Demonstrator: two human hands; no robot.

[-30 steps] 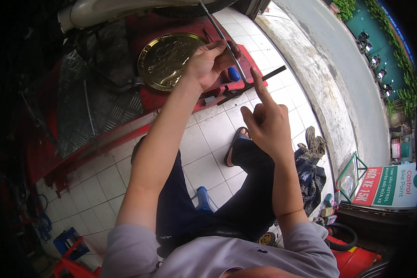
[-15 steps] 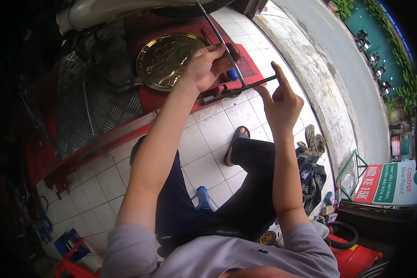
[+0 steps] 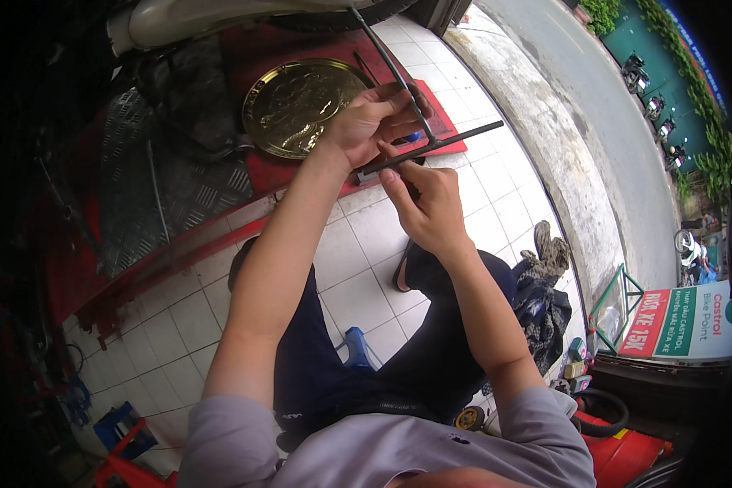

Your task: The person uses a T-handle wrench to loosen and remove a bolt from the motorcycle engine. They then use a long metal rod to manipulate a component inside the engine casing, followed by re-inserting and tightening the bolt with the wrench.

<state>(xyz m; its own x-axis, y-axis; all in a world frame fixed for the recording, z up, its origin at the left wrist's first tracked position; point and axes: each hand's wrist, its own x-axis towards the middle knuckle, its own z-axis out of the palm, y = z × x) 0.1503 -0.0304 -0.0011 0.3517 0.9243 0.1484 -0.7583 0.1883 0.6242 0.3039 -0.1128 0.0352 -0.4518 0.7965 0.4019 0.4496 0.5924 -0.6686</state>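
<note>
A steel T-handle wrench (image 3: pixel 478 129) reaches from the vehicle's pale, curved body part (image 3: pixel 179 20) at the top down to its dark crossbar. My left hand (image 3: pixel 366 124) is curled round the long shaft. Lower and to the right, my right hand (image 3: pixel 421 203) has thumb and index finger on the left end of the crossbar. Behind my left hand lies a round, gold-coloured metal tray (image 3: pixel 281 110) on a red platform (image 3: pixel 447 118). A small blue object (image 3: pixel 413 136) is partly hidden behind the wrench.
Tread plate (image 3: pixel 126 211) covers the platform's left part. Below are tiled floor, a blue stool (image 3: pixel 356 346) between my legs and crumpled dark cloth (image 3: pixel 545 317). Rightward are a green frame (image 3: pixel 606 305), a signboard (image 3: pixel 683 321), red equipment (image 3: pixel 618 447) and a street with parked motorbikes (image 3: pixel 636 73).
My right hand has moved from the crossbar's right end down and left to its left end. My left hand has shifted slightly. A white motorbike has appeared on the street.
</note>
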